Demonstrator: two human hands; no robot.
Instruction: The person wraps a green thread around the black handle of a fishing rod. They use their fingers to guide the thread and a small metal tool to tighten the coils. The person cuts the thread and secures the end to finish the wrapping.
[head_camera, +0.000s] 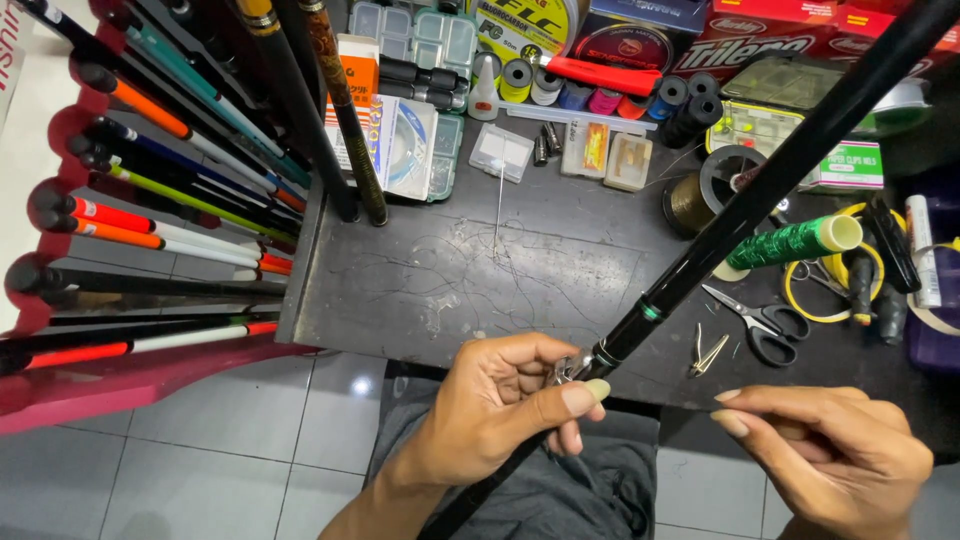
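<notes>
Over a dark worktop strewn with tackle, a person is holding a black fishing rod that is running diagonally from the lap to the upper right corner. The left hand is closing its grip around the rod, thumb and fingers pinching a small metal guide against the blank just below a green band. The right hand is hovering just beside it, thumb and forefinger pressed together; whether a thread is between them cannot be told. A green thread spool is lying near the rod, with scissors just below it. Along the back edge, clear compartment boxes are holding small parts too tiny to name, and a row of coloured thread spools is standing beside red cartons. At left, a red rack is carrying many rods lying side by side.
</notes>
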